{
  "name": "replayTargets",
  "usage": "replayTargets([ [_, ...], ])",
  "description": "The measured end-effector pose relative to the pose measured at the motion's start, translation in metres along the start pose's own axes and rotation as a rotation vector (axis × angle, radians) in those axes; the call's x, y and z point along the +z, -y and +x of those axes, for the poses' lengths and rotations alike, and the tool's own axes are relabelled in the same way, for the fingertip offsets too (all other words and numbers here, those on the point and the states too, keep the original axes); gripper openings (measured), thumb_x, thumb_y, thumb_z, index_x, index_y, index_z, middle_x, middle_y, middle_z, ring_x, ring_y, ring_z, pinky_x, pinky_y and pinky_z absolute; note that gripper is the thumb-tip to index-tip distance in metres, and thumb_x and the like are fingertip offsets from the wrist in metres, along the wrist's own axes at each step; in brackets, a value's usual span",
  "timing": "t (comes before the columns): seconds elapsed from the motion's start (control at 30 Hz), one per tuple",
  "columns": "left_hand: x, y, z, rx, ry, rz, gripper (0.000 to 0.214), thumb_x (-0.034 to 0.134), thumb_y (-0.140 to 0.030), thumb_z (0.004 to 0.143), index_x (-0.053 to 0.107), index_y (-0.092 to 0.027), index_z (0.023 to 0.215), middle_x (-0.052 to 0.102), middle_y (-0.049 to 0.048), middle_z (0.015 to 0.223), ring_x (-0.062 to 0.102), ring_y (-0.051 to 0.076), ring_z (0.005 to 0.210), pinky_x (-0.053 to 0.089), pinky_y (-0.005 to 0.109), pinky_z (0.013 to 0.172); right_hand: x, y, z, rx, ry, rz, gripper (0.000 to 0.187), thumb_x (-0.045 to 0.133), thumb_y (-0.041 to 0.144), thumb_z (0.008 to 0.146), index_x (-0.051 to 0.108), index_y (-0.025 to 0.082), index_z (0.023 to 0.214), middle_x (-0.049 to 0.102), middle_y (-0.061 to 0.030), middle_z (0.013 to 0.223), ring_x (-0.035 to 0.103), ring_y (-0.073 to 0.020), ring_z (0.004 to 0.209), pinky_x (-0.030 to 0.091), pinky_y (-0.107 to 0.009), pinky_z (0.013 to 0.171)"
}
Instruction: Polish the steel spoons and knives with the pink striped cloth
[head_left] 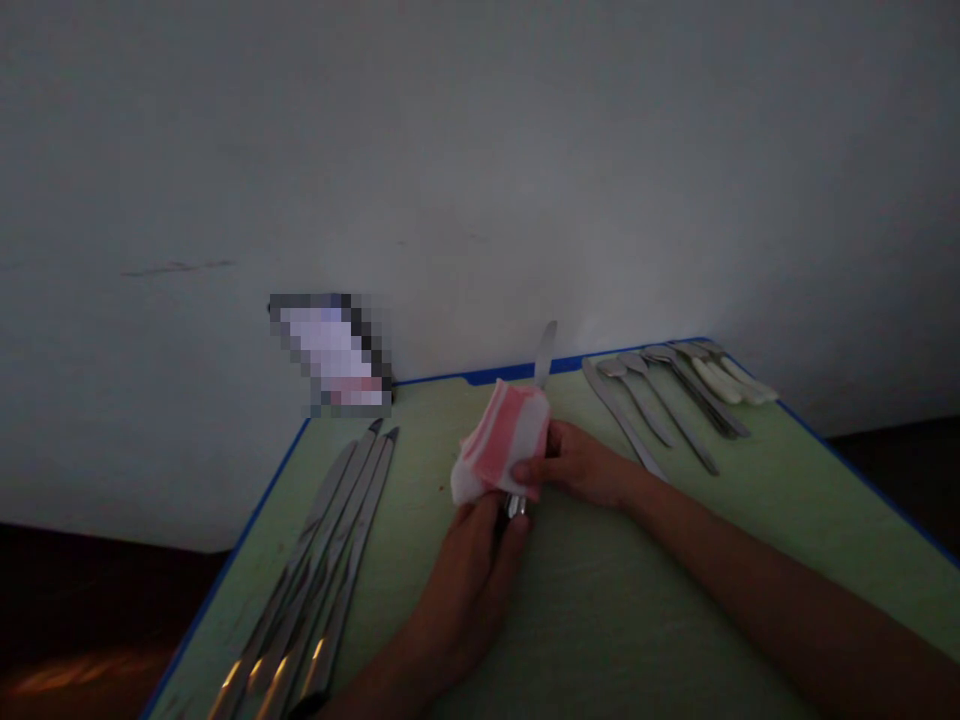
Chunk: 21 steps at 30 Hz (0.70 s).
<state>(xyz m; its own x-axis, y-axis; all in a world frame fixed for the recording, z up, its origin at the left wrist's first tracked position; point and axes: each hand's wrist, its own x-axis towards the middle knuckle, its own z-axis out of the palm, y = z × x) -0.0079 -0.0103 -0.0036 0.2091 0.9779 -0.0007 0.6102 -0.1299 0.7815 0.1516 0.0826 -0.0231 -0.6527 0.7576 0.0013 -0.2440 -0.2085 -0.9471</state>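
Observation:
Over the middle of the table, my left hand (480,560) is closed around the handle of a table knife (546,355). The knife's blade points up and away toward the wall. A pink and white striped cloth (504,440) is folded around the middle of the knife and hides that part. My right hand (574,463) pinches the cloth from the right side, with the thumb on its near face. Several table knives (337,560) lie side by side on the left, closest to my left hand.
The green table (600,600) has a blue edge and stands against a grey wall (480,180). At the back right lie another knife (619,415), several spoons (679,420) and white-handled cutlery (724,380). A blurred-out phone-like object (334,355) leans at the back left.

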Motion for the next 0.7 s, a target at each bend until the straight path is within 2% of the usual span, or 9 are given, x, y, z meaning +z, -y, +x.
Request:
replayTargets([
  [0.13, -0.0019, 0.0002, -0.0008, 0.026, 0.027, -0.026, 0.021, 0.039, -0.034, 0.092, 0.052, -0.018, 0.095, 0.061, 0.0063, 0.093, 0.056, 0.02, 0.084, 0.044, 0.032, 0.077, 0.002, 0.0001, -0.0004, -0.003, -0.056, -0.02, 0.031, 0.075, 0.027, 0.063, 0.065, 0.014, 0.089, 0.068, -0.005, 0.088, 0.061, -0.0161, 0.078, 0.046, -0.032, 0.077],
  [0.33, -0.0016, 0.0012, 0.0024, -0.01, 0.01, -0.014, 0.024, 0.038, -0.034, 0.092, 0.054, -0.018, 0.086, 0.061, 0.0042, 0.082, 0.056, 0.019, 0.076, 0.043, 0.029, 0.069, 0.0004, -0.0004, -0.0009, 0.015, -0.016, 0.003, 0.027, 0.074, 0.027, 0.063, 0.066, 0.014, 0.086, 0.068, -0.0041, 0.083, 0.061, -0.0143, 0.075, 0.045, -0.03, 0.077],
  [0.53, -0.0016, -0.0001, 0.0035, -0.019, -0.009, -0.056, 0.03, 0.037, -0.034, 0.092, 0.05, -0.018, 0.071, 0.058, 0.0013, 0.069, 0.054, 0.015, 0.064, 0.04, 0.024, 0.06, -0.0003, -0.0004, -0.0021, 0.007, 0.025, 0.187, 0.023, 0.069, 0.03, 0.07, 0.065, 0.013, 0.085, 0.066, -0.002, 0.077, 0.059, -0.0113, 0.071, 0.045, -0.025, 0.074],
  [0.7, -0.0023, -0.0009, 0.0043, -0.045, 0.026, -0.111, 0.038, 0.036, -0.034, 0.092, 0.052, -0.017, 0.062, 0.055, -0.0007, 0.059, 0.05, 0.013, 0.055, 0.037, 0.022, 0.054, -0.0016, 0.0043, -0.0048, 0.026, 0.137, 0.047, 0.02, 0.068, 0.031, 0.072, 0.065, 0.012, 0.077, 0.066, -0.0022, 0.074, 0.059, -0.0112, 0.069, 0.044, -0.027, 0.076],
])
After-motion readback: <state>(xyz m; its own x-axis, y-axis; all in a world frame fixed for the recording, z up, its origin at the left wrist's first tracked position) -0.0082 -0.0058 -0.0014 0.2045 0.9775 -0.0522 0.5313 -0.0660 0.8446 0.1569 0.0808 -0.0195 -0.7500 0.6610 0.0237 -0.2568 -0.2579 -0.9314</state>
